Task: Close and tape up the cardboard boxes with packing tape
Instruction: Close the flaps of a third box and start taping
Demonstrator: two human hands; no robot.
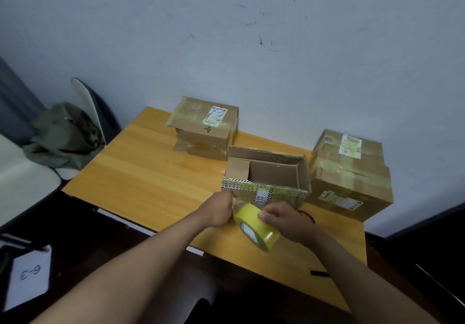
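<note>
Glossy yellow tape roll (256, 225); matt cardboard box (266, 175); smooth wood table (141, 172).

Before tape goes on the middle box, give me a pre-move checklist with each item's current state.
1. Tape roll in hand: ok, right hand grips it above the table.
2. Tape end peeled free: ok, left hand pinches a clear strip off the roll.
3. Open box flaps closed: not ok, top stands open.
4. Box contents: cannot tell; only bare cardboard shows inside.
5. Room beside it: ok on the left, not ok on the right, where the stacked boxes stand very close.
</note>
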